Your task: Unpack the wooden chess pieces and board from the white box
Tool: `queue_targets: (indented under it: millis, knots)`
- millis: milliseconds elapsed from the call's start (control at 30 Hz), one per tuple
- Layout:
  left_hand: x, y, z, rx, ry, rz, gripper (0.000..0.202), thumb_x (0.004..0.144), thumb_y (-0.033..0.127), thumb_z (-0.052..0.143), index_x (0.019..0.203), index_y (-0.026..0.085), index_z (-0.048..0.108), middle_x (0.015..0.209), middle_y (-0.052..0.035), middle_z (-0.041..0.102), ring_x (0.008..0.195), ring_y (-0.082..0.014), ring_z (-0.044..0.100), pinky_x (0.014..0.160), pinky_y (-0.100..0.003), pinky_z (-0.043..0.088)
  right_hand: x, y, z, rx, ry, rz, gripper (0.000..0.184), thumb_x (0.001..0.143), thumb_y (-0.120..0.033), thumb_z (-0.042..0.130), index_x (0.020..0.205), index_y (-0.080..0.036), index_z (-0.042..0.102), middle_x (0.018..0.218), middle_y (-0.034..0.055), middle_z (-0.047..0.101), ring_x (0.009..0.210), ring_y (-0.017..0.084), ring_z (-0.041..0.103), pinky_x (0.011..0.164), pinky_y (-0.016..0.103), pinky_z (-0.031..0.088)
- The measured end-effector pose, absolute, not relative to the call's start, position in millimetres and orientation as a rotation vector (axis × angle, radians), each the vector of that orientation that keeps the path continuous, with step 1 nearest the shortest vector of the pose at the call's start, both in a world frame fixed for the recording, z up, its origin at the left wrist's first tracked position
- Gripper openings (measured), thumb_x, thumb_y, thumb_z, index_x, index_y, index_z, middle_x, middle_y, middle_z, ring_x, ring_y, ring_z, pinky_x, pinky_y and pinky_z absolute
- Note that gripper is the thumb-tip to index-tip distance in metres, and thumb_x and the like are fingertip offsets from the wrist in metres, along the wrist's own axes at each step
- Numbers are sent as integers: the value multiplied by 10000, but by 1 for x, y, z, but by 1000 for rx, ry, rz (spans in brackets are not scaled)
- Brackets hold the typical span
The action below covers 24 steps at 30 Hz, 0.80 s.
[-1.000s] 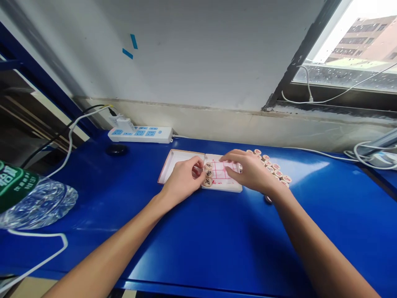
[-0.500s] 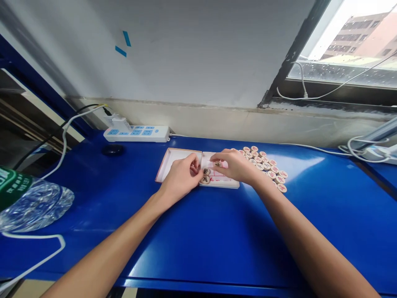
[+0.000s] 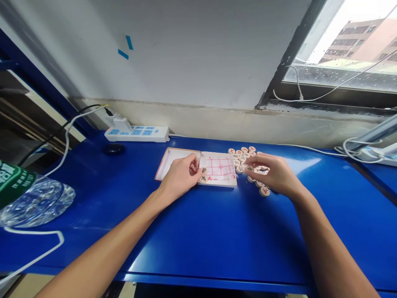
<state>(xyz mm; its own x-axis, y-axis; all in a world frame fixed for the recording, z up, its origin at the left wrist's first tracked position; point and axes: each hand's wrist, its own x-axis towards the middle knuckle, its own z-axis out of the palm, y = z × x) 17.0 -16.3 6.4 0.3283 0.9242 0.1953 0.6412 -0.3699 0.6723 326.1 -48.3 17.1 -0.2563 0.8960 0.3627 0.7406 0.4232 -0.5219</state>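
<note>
My left hand (image 3: 182,171) is curled at the seam of the open box. Its thumb side presses on two round Chinese chess pieces with black characters, one of them a lower piece (image 3: 203,179), at the left edge of the tray half (image 3: 228,184). That half is lined with a pink-red printed grid. To the right, my right hand (image 3: 273,171) is over the loose pieces and partly covers them. A black-lettered Chinese chess piece (image 3: 249,168) shows between its thumb and fingers. Red and black pieces (image 3: 244,149) lie bunched beside the box.
A white power strip (image 3: 145,133) with a plugged-in charger stands against the wall. Before it lies a black oval object (image 3: 113,149). A water bottle (image 3: 40,203) and white cable (image 3: 62,238) are at the left. Another cable (image 3: 310,148) runs right, below the window.
My right hand has moved right from above the tray to the loose pieces, with a piece between its fingers. The bunch has shifted left, toward the box. My left hand stays.
</note>
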Motion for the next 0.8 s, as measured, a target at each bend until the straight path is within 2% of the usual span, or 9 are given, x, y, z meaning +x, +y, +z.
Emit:
queue_targets:
  millis: [200, 300, 467, 633, 800]
  knots:
    - [18, -19, 10, 2140, 1374, 776, 154, 849, 297, 665, 807, 221, 538, 734, 19, 680, 678, -154, 677, 646, -270, 493, 336, -52, 17, -1421, -2180, 426, 147, 853, -380, 751, 888, -237, 750, 881, 44, 765, 805, 224, 708, 736, 368, 567]
    - [19, -19, 10, 2142, 1377, 783, 137, 856, 289, 657, 809, 220, 549, 724, 22, 677, 663, -148, 667, 638, -266, 489, 333, -50, 18, -1342, -2251, 442, 134, 873, -374, 748, 858, -241, 756, 888, 42, 767, 816, 220, 705, 759, 369, 559]
    - [19, -20, 12, 2115, 1365, 770, 127, 859, 280, 656, 814, 217, 555, 741, 22, 683, 644, -142, 670, 628, -262, 500, 327, -52, 19, -1338, -2278, 463, 80, 876, -322, 758, 910, -249, 756, 926, 27, 764, 871, 218, 699, 820, 384, 538]
    - [20, -21, 14, 2110, 1376, 756, 92, 860, 258, 648, 818, 215, 579, 742, 21, 693, 639, -141, 672, 626, -258, 507, 321, -52, 15, -1284, -2320, 449, 75, 920, -238, 679, 909, -251, 753, 968, 36, 727, 932, 210, 668, 885, 396, 520]
    - [19, -20, 11, 2091, 1362, 766, 85, 857, 260, 650, 830, 217, 582, 764, 13, 704, 675, -155, 700, 626, -256, 525, 324, -54, 15, -1411, -2314, 361, 116, 859, -203, 676, 944, -268, 722, 987, 45, 655, 882, 219, 611, 774, 378, 507]
